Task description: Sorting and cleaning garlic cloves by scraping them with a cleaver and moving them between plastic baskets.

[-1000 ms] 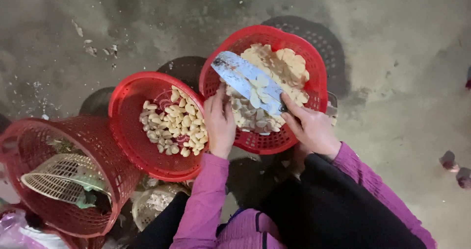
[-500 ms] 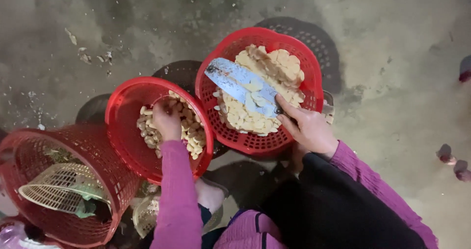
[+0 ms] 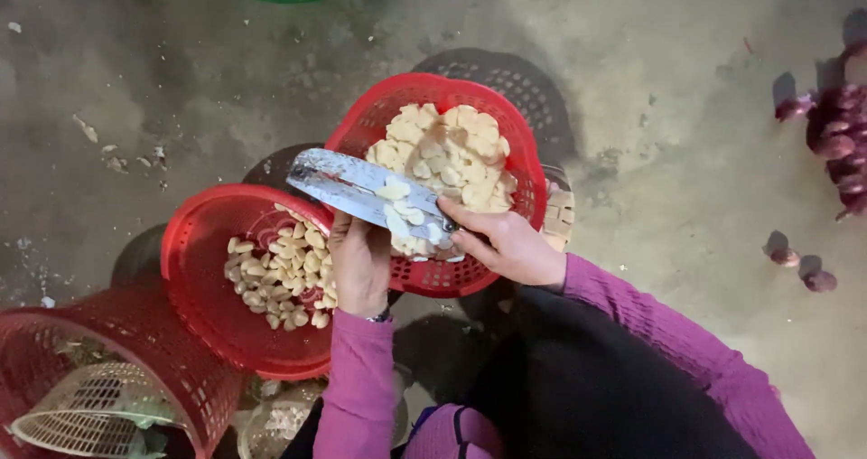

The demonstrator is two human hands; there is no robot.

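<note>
Grey, dusty floor (image 3: 632,107) lies under three red baskets. One basket (image 3: 533,170) holds cut white slices, the next basket (image 3: 194,269) holds whole cloves (image 3: 280,274), and a tipped basket (image 3: 181,378) holds a pale strainer. My right hand (image 3: 510,242) grips a knife (image 3: 366,192) tight; its blade points up-left, with slices on it. My left hand (image 3: 361,265) curls closed under the blade; I cannot tell what it holds.

Red perforated baskets (image 3: 226,332), pale cream garlic cloves (image 3: 289,274), silvery knife blade (image 3: 361,192), magenta sleeves (image 3: 361,387), grey floor (image 3: 686,197).

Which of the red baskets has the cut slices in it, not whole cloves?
The upper right red basket, under the knife; the left one holds whole cloves.
</note>
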